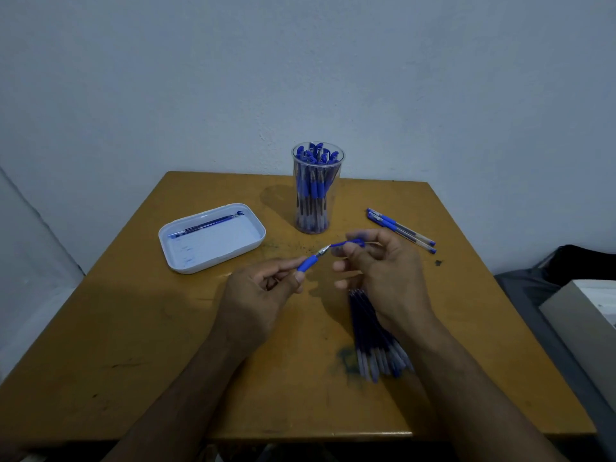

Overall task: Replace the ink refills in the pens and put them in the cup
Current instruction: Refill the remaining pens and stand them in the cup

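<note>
Toward the table's point(133, 328) left edge sits the tray point(186, 261), with one refill point(206, 225) along its far rim. Your left hand point(256, 295) pinches the pen's blue grip section point(308, 263), metal tip pointing right. Your right hand point(383, 271) pinches the cap point(350, 243) just off that tip, so you look to be capping a refilled pen, though blur hides the parts. Next: press the cap home, then drop the pen into the cup point(316, 188) at the far edge. Fresh refills point(373, 338) lie under your right wrist; two pens point(400, 230) wait toward the right edge.
</note>
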